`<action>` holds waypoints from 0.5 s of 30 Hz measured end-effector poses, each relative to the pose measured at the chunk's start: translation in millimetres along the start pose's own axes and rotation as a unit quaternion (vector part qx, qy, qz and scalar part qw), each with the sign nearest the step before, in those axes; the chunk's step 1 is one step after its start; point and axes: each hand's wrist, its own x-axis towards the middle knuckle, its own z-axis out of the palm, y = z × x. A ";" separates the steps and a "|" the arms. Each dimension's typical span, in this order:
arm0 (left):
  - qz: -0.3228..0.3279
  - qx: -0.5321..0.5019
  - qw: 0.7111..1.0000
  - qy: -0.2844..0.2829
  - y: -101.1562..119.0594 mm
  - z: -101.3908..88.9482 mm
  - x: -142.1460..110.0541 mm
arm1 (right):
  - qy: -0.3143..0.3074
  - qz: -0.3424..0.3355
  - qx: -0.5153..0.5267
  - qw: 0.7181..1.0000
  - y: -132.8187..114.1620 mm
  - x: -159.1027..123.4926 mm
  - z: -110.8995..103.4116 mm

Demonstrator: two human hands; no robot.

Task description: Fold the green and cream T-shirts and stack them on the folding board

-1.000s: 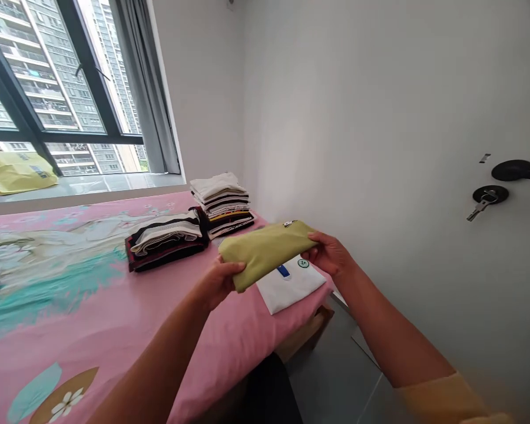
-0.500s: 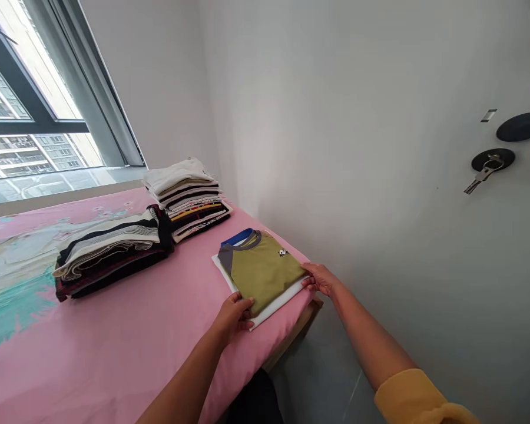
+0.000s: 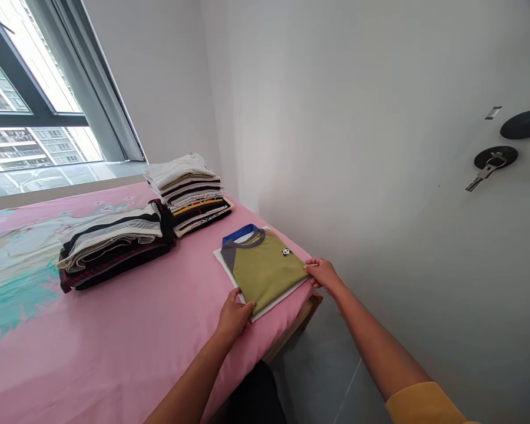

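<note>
shirt (image 3: pixel 269 274) in olive green, with a grey shoulder (image 3: pixel 229 255), lies folded on the pink sheet (image 3: pixel 159 330), nearer me than the tall pile (image 3: pixel 188 195) of clothes. a small panda badge (image 3: pixel 287 252) sits on the green chest; any lettering beside it is too tiny to read. my left hand (image 3: pixel 235 315) pinches the near left corner between thumb and fingers, and my right hand (image 3: pixel 322 274) pinches the near right corner. whether i also grip the white shirt (image 3: pixel 225 266) underneath, i cannot tell. its blue collar (image 3: pixel 239 233) pokes out toward the tall pile. just left of that pile lies a lower pile (image 3: pixel 115 247); far right of it, a key (image 3: pixel 483 175) sits in a black lock (image 3: pixel 507 154).
</note>
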 end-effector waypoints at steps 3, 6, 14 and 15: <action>0.019 0.020 1.000 0.014 -6.2 1.6 2.4 | 0.019 -0.015 -0.063 0.998 1.4 -1.0 0.4; 0.031 0.058 0.998 0.021 -10.8 -0.8 1.5 | 0.054 -0.044 -0.133 0.989 0.3 -3.4 -1.6; 0.328 0.235 0.913 0.067 -3.0 0.2 -18.2 | 0.111 -0.347 -0.217 0.905 -24.6 -53.5 33.4; 0.366 0.284 0.885 0.043 -2.3 5.3 -19.0 | 0.086 -0.406 -0.226 0.881 -25.0 -63.9 44.3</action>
